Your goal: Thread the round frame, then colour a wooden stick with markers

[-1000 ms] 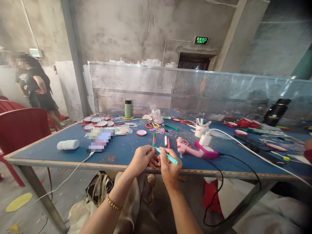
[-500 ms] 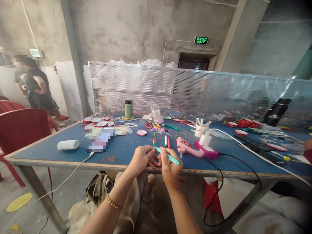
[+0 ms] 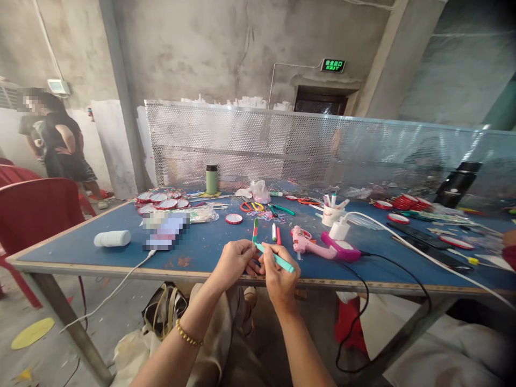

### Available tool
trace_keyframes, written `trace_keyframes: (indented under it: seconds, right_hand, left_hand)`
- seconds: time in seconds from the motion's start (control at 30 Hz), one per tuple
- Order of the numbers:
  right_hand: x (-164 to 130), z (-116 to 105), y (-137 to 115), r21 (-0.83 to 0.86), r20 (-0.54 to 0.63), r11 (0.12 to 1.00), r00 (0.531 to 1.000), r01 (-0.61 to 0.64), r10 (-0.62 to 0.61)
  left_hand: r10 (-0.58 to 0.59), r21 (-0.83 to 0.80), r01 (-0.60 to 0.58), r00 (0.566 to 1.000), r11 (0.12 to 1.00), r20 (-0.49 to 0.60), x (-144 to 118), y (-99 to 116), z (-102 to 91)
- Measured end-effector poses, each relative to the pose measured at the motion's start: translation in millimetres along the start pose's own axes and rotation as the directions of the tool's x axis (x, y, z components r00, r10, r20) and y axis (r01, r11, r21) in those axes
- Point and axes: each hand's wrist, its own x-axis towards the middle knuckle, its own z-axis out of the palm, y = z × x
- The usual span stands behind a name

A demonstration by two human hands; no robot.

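Observation:
Over the table's front edge, my left hand (image 3: 236,263) pinches a thin flat stick (image 3: 255,230) that points up and shows green and red bands. My right hand (image 3: 281,274) grips a turquoise marker (image 3: 282,262) like a pen. Its tip meets the stick, or comes very close to it, just above my left fingertips. The lower end of the stick is hidden by my fingers. Beyond my hands lie a green-and-white marker (image 3: 274,232) and a red marker (image 3: 278,236). A pink glue gun (image 3: 312,246) rests to the right of them.
A purple power block (image 3: 342,248) carries a white plug and cables across the table (image 3: 226,263). Farther back stand a cup of markers (image 3: 332,215) and a green flask (image 3: 212,180). Left are a phone (image 3: 167,231), a white bottle (image 3: 113,238) and stacked red-rimmed discs (image 3: 166,204).
My right hand and the turquoise marker have shifted slightly left, with the marker's tip still at the stick. My left hand holds almost the same place.

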Motion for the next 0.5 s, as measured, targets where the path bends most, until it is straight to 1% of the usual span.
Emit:
trace_keyframes:
  seconds: [0.5]
  right_hand:
    - [0.5,0.3,-0.4,-0.012,0.004,1.0,1.0,-0.003,0.003]
  left_hand:
    - [0.008,0.023,-0.008,1.0,1.0,-0.01,-0.9,-2.2,-0.2]
